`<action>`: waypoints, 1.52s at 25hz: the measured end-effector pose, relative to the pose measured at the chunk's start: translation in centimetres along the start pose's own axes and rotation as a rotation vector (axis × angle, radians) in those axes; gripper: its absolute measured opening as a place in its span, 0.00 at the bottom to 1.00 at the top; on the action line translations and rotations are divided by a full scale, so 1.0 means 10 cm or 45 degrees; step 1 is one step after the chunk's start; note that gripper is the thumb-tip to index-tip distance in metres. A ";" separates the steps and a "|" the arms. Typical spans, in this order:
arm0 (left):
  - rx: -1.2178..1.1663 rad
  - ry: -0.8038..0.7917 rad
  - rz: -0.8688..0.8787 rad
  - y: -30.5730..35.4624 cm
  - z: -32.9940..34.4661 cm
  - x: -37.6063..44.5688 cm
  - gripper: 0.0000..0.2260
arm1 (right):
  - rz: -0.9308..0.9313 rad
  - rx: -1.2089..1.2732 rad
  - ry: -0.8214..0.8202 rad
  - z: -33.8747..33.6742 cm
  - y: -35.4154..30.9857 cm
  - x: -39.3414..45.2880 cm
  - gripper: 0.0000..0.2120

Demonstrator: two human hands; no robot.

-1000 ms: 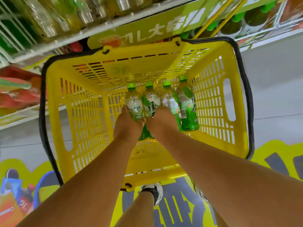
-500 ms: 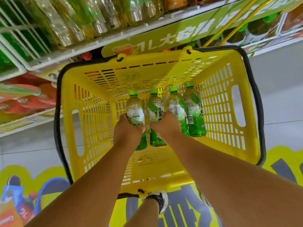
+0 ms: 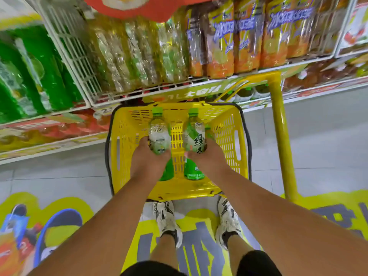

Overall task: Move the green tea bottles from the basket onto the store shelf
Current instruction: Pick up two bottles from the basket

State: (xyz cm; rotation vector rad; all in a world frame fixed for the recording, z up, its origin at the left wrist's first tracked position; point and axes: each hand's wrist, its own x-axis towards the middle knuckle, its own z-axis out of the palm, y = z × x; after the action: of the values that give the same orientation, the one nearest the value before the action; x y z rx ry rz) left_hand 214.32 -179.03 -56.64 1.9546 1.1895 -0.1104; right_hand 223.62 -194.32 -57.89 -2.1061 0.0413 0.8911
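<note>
Now both hands' fingers wrap bottles: left bottle [image 3: 160, 136], right bottle [image 3: 194, 140].

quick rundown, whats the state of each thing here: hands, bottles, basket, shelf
left hand: closed around a green tea bottle, held upright above the basket
right hand: closed around a second green tea bottle, also upright
basket: on the floor by the shoes, at least one more bottle partly hidden inside
shelf: stocked with blurred drinks, neither held bottle on it yet
</note>
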 end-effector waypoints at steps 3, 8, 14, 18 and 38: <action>-0.064 0.050 -0.008 0.42 -0.47 -0.46 0.29 | -0.044 0.079 -0.010 -0.49 -0.45 -0.55 0.12; -0.089 0.079 0.047 1.11 -1.27 -1.19 0.23 | -0.102 0.207 -0.034 -1.24 -1.20 -1.44 0.12; -0.166 0.206 0.306 2.12 -2.08 -1.82 0.31 | -0.323 0.234 0.012 -2.02 -2.11 -2.21 0.17; -0.309 0.262 0.443 2.72 -2.59 -2.07 0.22 | -0.463 0.267 0.060 -2.39 -2.69 -2.57 0.18; -0.512 0.350 0.825 4.59 -4.81 -2.20 0.22 | -0.891 0.348 0.230 -3.22 -5.22 -3.50 0.24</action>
State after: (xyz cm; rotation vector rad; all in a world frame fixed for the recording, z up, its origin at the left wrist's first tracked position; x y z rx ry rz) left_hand 222.15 -171.26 12.53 1.9218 0.6179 0.6977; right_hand 232.93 -192.14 12.10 -1.7461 -0.4312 0.2560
